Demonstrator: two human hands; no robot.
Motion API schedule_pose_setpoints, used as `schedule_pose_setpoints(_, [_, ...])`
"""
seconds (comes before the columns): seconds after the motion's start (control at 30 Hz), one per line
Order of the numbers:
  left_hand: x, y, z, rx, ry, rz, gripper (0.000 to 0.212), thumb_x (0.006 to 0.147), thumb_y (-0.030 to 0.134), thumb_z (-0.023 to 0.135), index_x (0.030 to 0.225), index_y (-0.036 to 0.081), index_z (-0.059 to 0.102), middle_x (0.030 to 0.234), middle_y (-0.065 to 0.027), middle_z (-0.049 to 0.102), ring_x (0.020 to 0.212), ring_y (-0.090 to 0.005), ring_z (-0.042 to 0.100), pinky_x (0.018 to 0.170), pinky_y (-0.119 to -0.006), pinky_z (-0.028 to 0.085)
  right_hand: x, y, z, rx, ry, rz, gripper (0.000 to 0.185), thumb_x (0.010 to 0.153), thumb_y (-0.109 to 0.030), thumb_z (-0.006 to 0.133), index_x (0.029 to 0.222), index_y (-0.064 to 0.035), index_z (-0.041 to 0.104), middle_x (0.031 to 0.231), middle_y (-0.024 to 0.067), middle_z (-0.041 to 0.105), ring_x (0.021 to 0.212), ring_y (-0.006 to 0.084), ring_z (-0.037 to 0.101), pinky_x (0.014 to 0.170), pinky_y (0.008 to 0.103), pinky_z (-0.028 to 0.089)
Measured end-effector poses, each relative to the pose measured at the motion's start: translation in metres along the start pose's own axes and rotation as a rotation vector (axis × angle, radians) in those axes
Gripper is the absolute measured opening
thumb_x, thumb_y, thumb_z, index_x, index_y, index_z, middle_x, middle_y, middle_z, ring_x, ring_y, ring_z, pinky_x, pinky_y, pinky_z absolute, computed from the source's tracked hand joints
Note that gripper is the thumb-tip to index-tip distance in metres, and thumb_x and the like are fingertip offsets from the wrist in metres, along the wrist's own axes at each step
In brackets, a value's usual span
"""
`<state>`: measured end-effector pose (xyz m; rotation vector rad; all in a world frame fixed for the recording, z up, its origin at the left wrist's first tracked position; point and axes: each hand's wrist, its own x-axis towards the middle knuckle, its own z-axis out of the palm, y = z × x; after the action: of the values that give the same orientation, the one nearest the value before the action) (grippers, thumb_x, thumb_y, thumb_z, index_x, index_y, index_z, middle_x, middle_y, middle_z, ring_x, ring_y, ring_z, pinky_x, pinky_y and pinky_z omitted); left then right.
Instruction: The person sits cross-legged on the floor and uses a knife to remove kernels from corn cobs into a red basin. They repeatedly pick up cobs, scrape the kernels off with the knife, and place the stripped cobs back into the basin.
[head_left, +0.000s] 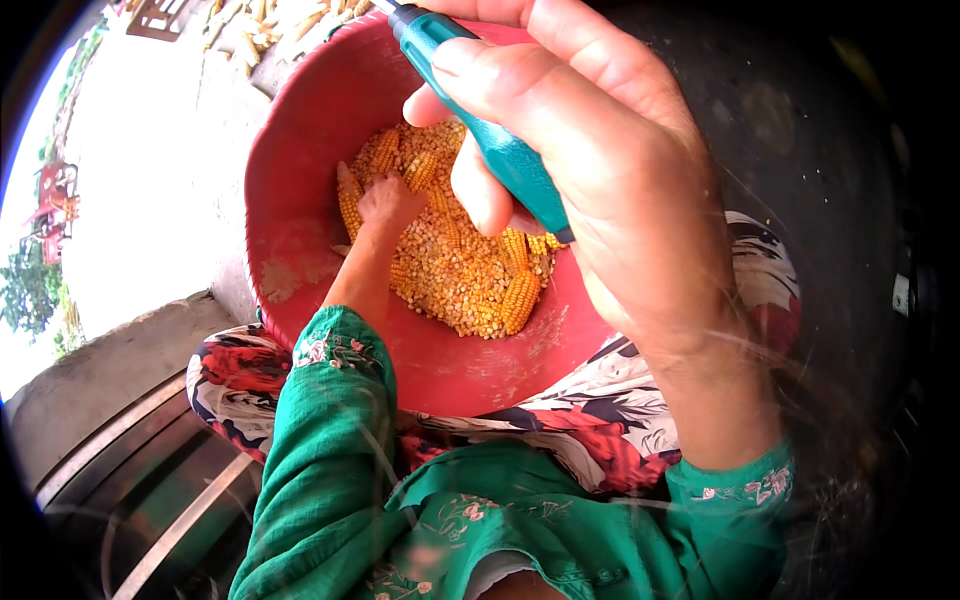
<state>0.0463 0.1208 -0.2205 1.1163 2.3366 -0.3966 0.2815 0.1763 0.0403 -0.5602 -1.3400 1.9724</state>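
My right hand (600, 142) is raised close to the camera, its fingers around the teal handle of a screwdriver-like tool (491, 142); only a bit of the metal shaft shows at the top edge. Below it, a large red tub (292, 202) holds loose yellow corn kernels (450, 277) and several corn cobs, one of them (520, 301) near the lower right of the heap. My left hand (390, 201) reaches down into the tub, beside a cob (420, 171) and another cob (349, 202) at the heap's left edge. Its fingertips are hidden, so a grip cannot be told.
My legs in patterned cloth (600, 435) lie against the tub's near side. Many cobs (259, 34) lie on the ground beyond it, near a brown slatted object (156, 16). A concrete ledge (120, 345) and metal bars (184, 517) are at the lower left. Dark floor (810, 165) extends right.
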Motion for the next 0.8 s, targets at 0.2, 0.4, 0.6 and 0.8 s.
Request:
schedule_pose_setpoints(0.2, [-0.045,0.001,0.050,0.115,0.124,0.288,0.065,0.065,0.030,0.071,0.122,0.012,0.045,0.115,-0.0141,0.053,0.112,-0.0312,0.046,0.096,-0.049,0.030,0.009,0.004,0.006,0.015,0.009,-0.001,0.030,0.091,-0.016,0.050,0.114,0.0022,0.050,0.080,0.0046,0.055,0.057,0.0072,0.050,0.049,0.0193,0.040])
schedule_pose_setpoints(0.4, [-0.067,-0.013,0.041,0.103,0.202,0.596,0.043,0.069,0.003,0.060,0.109,0.019,0.059,0.121,-0.0082,0.048,0.120,-0.0303,0.037,0.099,-0.046,0.028,0.017,0.019,0.007,0.041,0.050,0.014,0.029,0.090,-0.016,0.050,0.113,0.0025,0.051,0.080,0.0044,0.055,0.058,0.0073,0.050,0.050,0.0195,0.040])
schedule_pose_setpoints(0.6, [-0.059,-0.023,0.044,-0.227,0.246,0.544,0.033,0.077,0.005,0.055,0.109,0.013,0.060,0.124,-0.0125,0.049,0.117,-0.0311,0.045,0.090,-0.037,0.043,0.018,0.015,0.012,0.056,0.033,0.003,0.029,0.090,-0.016,0.049,0.112,0.0028,0.051,0.080,0.0042,0.055,0.058,0.0074,0.050,0.050,0.0197,0.041])
schedule_pose_setpoints(0.8, [-0.061,0.002,0.042,-0.360,0.048,0.037,0.065,0.080,0.053,0.057,0.112,-0.002,0.047,0.097,-0.0225,0.062,0.095,-0.0372,0.059,0.083,-0.046,0.044,0.018,0.012,0.009,0.075,0.028,0.007,0.028,0.090,-0.016,0.049,0.112,0.0030,0.052,0.080,0.0040,0.054,0.059,0.0075,0.050,0.051,0.0198,0.041])
